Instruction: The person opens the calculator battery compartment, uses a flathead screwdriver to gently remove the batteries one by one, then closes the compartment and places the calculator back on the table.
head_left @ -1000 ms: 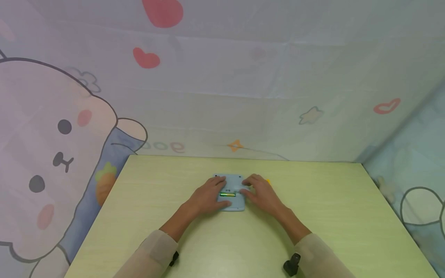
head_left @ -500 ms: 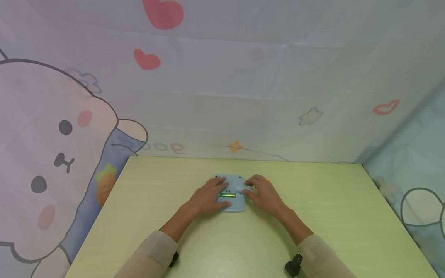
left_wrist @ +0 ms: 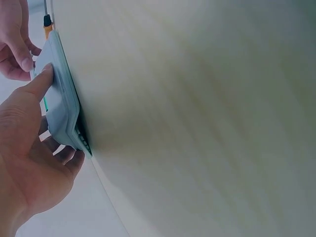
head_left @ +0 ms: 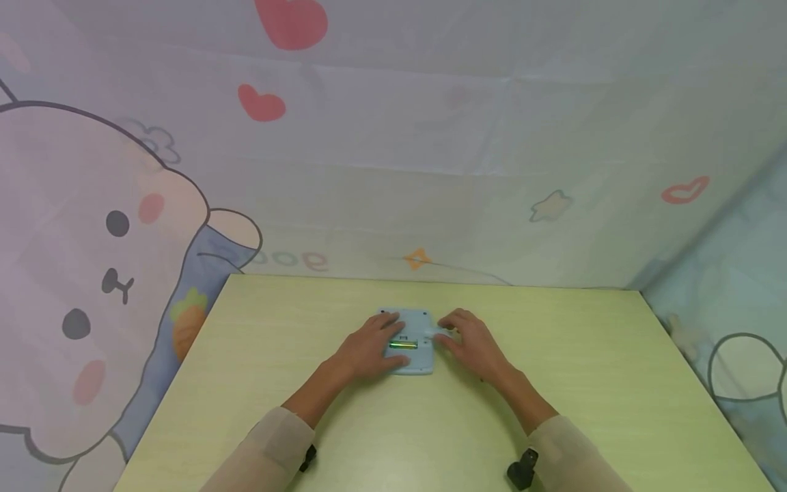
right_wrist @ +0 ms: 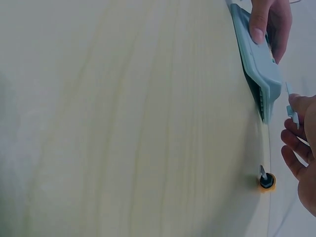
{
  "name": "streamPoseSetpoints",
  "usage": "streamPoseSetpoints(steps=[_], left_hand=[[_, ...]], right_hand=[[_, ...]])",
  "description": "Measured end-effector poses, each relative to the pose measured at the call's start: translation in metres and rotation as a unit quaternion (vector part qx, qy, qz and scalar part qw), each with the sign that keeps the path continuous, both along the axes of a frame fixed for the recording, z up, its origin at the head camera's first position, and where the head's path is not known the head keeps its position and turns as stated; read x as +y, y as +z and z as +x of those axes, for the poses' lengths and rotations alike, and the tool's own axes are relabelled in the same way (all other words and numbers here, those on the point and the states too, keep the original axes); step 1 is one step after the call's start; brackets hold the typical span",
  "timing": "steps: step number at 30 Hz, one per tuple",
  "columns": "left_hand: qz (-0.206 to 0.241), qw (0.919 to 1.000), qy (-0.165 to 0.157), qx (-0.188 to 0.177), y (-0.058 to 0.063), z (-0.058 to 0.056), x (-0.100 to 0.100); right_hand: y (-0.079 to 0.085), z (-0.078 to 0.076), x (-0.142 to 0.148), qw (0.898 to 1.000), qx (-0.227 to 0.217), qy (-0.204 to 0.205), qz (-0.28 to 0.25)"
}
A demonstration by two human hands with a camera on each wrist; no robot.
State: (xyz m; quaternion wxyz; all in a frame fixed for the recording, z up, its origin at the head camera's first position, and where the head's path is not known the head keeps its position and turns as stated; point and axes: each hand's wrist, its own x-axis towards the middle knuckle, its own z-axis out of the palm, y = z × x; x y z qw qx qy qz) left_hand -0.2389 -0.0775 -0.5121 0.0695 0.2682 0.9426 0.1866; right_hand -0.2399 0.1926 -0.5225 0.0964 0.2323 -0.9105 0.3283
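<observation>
"Start with the head view: where is the pale blue device?"

"Flat on the table, between the two hands, a green battery lying in its slot. Both forearms slant inward to it. The left hand rests over its left part, fingers spread, thumb toward the near edge. The right hand is at its right edge, thumb and fingertips drawn close; what they have there is too small to make out."

"And the left wrist?"

"That shows the device edge-on, with small keys under its rim, which the head camera can't see. The left thumb lies on the upper face; the other fingers bend loosely by the side. Beyond is an orange-and-black tool."

"Does the right wrist settle what's pinched?"

"Yes: a small pale blue piece, held between thumb and fingers, just beside the device, with a gap showing. The lower fingers curve loosely. The tool's metal shaft shows near that hand."
</observation>
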Motion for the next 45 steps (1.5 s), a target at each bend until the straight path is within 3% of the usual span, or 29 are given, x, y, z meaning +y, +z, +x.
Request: streamPoseSetpoints(steps=[45], left_hand=[[0.015, 0.9999, 0.002, -0.007, -0.001, 0.002, 0.001]], right_hand=[[-0.016, 0.000, 0.018, 0.999, 0.023, 0.004, 0.040]])
